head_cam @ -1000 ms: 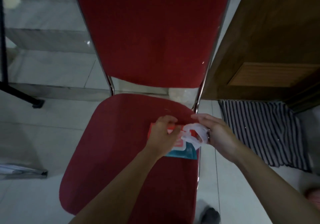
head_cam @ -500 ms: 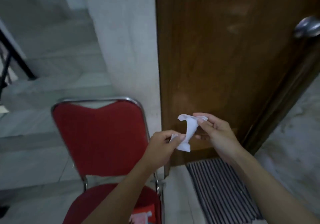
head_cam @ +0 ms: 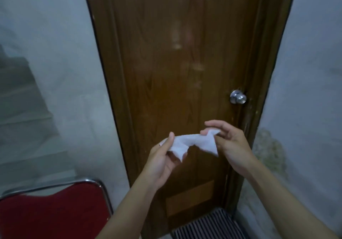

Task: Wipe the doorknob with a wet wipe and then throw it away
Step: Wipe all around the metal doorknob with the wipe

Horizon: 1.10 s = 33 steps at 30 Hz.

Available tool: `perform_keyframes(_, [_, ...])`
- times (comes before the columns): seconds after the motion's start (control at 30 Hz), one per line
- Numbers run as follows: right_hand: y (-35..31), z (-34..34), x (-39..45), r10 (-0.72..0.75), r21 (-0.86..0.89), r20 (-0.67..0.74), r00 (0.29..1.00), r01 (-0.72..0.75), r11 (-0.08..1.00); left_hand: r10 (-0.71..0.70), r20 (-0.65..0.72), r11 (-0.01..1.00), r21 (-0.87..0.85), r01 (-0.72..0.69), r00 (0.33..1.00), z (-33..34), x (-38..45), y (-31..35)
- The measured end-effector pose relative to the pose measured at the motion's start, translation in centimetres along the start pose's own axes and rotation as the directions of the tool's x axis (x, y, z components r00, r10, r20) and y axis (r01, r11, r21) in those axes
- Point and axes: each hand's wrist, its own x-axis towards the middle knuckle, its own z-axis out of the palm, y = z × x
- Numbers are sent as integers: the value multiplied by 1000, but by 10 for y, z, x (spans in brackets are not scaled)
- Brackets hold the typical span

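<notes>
A white wet wipe [head_cam: 192,143] is stretched between my two hands in front of the brown wooden door [head_cam: 166,72]. My left hand [head_cam: 162,157] pinches its left end between thumb and fingers. My right hand [head_cam: 229,142] pinches its right end. The round silver doorknob [head_cam: 238,97] sits on the door's right side, above and slightly right of my right hand, apart from the wipe. The door is closed.
A red chair with a chrome frame [head_cam: 55,211] stands at the lower left beside the door. A striped mat [head_cam: 209,225] lies at the door's foot. Grey walls flank the door, and stairs [head_cam: 22,109] rise on the left.
The view rose from the chair seat and the wipe packet to the door. The wipe came out of the packet and is now spread wider between both hands. The doorknob is in full view.
</notes>
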Motion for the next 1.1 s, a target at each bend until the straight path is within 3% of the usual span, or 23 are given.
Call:
perform_keyframes(0.13, [0, -16, 18, -30, -170, -37, 999, 24, 985, 17, 40, 998, 56, -19, 999, 19, 30, 10])
perform_keyframes(0.23, [8, -22, 43, -20, -197, -62, 998, 7, 980, 33, 46, 967, 251, -44, 998, 27, 63, 18])
perform_keyframes(0.33, [15, -23, 73, 40, -195, 2, 999, -38, 980, 62, 159, 896, 426, -125, 985, 33, 96, 29])
perform_keyframes(0.43, [21, -20, 103, 101, -126, 107, 989, -87, 988, 40, 249, 850, 500, -164, 968, 36, 130, 43])
perform_keyframes(0.57, [26, -22, 139, 109, 28, 138, 984, -114, 993, 6, 310, 790, 581, -194, 951, 36, 168, 57])
perform_keyframes(0.7, [40, -32, 181, 131, -32, -4, 991, -131, 991, 28, 290, 707, 671, -224, 957, 32, 212, 68])
perform_keyframes(0.9, [52, -58, 223, 159, 22, -135, 978, -157, 987, 159, 192, 635, 731, -249, 968, 36, 259, 61])
perform_keyframes(1.1, [60, -91, 259, 82, 18, -204, 976, -80, 997, 167, 307, 469, 811, -349, 937, 65, 296, 34])
